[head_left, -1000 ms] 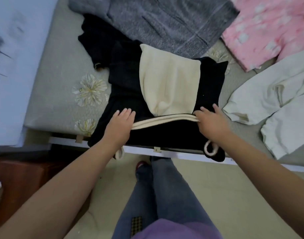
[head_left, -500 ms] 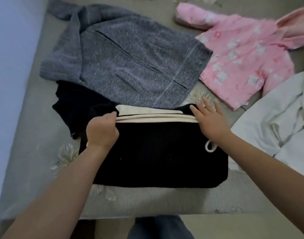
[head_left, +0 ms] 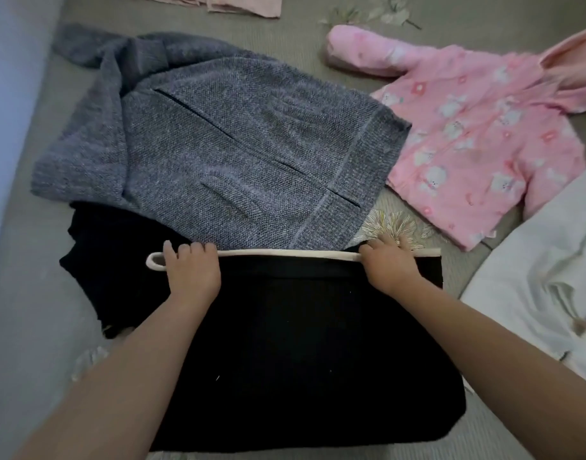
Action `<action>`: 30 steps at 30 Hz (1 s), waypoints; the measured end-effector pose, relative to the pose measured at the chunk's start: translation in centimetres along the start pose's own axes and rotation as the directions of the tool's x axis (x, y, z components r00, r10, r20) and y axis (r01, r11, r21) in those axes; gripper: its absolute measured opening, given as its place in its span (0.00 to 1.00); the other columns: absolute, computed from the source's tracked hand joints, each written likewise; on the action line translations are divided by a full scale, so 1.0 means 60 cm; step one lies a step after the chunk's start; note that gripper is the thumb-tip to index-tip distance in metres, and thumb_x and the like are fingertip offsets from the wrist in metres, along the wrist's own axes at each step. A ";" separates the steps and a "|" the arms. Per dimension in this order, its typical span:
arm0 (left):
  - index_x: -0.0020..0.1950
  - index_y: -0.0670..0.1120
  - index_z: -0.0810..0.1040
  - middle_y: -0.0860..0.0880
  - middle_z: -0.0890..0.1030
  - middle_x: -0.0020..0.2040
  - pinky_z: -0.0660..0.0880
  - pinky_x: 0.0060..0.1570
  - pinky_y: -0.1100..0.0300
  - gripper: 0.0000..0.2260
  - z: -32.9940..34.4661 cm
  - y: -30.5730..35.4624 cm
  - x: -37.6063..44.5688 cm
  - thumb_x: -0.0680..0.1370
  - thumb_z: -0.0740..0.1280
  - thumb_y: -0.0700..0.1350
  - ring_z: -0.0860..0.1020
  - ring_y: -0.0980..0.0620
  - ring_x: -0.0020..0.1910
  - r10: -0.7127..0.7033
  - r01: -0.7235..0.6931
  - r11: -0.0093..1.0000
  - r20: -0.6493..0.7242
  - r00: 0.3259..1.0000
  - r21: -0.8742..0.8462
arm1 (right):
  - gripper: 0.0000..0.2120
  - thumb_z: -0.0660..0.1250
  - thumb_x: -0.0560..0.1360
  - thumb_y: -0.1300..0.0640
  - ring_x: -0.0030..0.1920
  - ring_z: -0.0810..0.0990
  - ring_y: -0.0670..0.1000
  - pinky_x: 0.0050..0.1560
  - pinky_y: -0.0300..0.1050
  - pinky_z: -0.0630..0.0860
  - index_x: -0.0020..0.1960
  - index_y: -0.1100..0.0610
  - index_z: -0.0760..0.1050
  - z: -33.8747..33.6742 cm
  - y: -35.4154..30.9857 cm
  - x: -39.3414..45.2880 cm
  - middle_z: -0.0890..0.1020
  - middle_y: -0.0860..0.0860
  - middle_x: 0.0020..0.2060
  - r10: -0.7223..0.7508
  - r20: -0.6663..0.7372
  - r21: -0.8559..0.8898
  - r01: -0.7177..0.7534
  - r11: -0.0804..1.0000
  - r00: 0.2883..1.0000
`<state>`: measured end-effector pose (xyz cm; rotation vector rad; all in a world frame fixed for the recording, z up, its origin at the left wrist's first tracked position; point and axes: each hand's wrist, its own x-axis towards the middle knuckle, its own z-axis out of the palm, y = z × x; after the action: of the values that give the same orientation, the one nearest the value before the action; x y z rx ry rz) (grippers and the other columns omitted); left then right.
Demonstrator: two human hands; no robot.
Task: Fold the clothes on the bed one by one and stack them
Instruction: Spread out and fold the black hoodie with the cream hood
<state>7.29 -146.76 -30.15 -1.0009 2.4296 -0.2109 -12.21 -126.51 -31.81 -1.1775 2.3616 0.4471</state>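
The left hand (head_left: pixel 191 273) has its fingers curled over the far edge of a black garment (head_left: pixel 305 353), gripping it just beside a loop of the cream trim (head_left: pixel 285 254) that runs along that edge. The right hand (head_left: pixel 389 266) is well apart from it, at the other end of the same edge, its fingers bent over the trim and gripping the cloth there, with the fingertips reaching onto the bed cover beyond. Between the two hands the trim lies straight and the black garment below it is spread as a flat, wide rectangle near the front of the bed (head_left: pixel 29 293), partly over a second dark piece (head_left: pixel 99 260) that sticks out to its left. The cloth looks thick, soft and limp, probably a knit; it will likely sag wherever it is not held, so taking it at two spaced points along one edge, as now, seems the sound way to keep a fold square. It looks light and is not fragile. Just past the trim lies a grey knitted sweater (head_left: pixel 225 151), spread open and touching the black garment's far edge. To the right is a pink printed jacket (head_left: pixel 477 144), and nearer, at the right border, a white garment (head_left: pixel 544 277), all unfolded.
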 end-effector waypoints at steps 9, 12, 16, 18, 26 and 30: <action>0.73 0.42 0.61 0.40 0.66 0.71 0.60 0.66 0.44 0.22 0.068 -0.051 0.013 0.78 0.53 0.40 0.67 0.38 0.66 0.057 -0.038 0.989 0.131 0.990 -0.143 | 0.23 0.63 0.68 0.44 0.53 0.81 0.59 0.51 0.65 0.74 0.52 0.61 0.79 0.032 -0.014 0.009 0.83 0.56 0.50 -0.248 -0.231 0.071 0.271 0.960 0.941; 0.40 0.33 0.76 0.34 0.77 0.38 0.75 0.37 0.42 0.14 0.080 -0.068 -0.003 0.72 0.52 0.38 0.78 0.35 0.36 0.102 -0.107 0.984 -0.042 0.994 -0.143 | 0.14 0.69 0.64 0.51 0.39 0.82 0.59 0.37 0.51 0.78 0.43 0.61 0.79 0.033 -0.015 0.010 0.82 0.56 0.40 -0.262 -0.290 0.062 0.291 0.955 0.921; 0.38 0.31 0.74 0.28 0.77 0.48 0.74 0.39 0.35 0.13 0.066 -0.078 -0.018 0.70 0.53 0.37 0.77 0.27 0.48 0.096 -0.103 0.975 -0.046 0.994 -0.196 | 0.11 0.75 0.56 0.67 0.31 0.79 0.57 0.33 0.47 0.74 0.35 0.61 0.77 0.024 -0.021 0.015 0.79 0.55 0.31 -0.242 -0.448 0.093 0.314 0.945 0.861; 0.39 0.31 0.74 0.27 0.76 0.50 0.73 0.39 0.33 0.13 0.057 -0.086 -0.017 0.70 0.53 0.37 0.75 0.25 0.49 0.052 -0.060 0.973 -0.043 0.998 -0.221 | 0.07 0.70 0.58 0.67 0.31 0.79 0.56 0.37 0.46 0.72 0.35 0.60 0.76 0.018 -0.020 0.015 0.78 0.54 0.30 -0.214 -0.517 0.105 0.310 0.945 0.829; 0.69 0.41 0.64 0.44 0.63 0.72 0.51 0.70 0.45 0.20 0.030 -0.060 0.017 0.77 0.56 0.40 0.58 0.47 0.73 0.142 -0.122 0.970 0.082 0.986 -0.209 | 0.31 0.67 0.73 0.49 0.72 0.60 0.52 0.70 0.41 0.55 0.71 0.60 0.62 -0.018 -0.018 0.057 0.63 0.54 0.70 -0.306 0.067 0.220 0.285 0.933 0.950; 0.64 0.42 0.69 0.45 0.72 0.63 0.65 0.64 0.53 0.17 -0.004 -0.009 0.040 0.76 0.59 0.43 0.69 0.47 0.64 0.334 -0.248 0.889 0.173 0.926 -0.385 | 0.36 0.66 0.72 0.41 0.67 0.68 0.53 0.67 0.45 0.60 0.73 0.55 0.57 -0.046 -0.021 0.077 0.69 0.54 0.67 -0.283 0.272 0.092 0.268 0.959 0.920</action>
<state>6.05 -148.83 -30.69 -0.7314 2.4007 0.4486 -14.32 -131.60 -32.08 -1.3027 1.9188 0.4214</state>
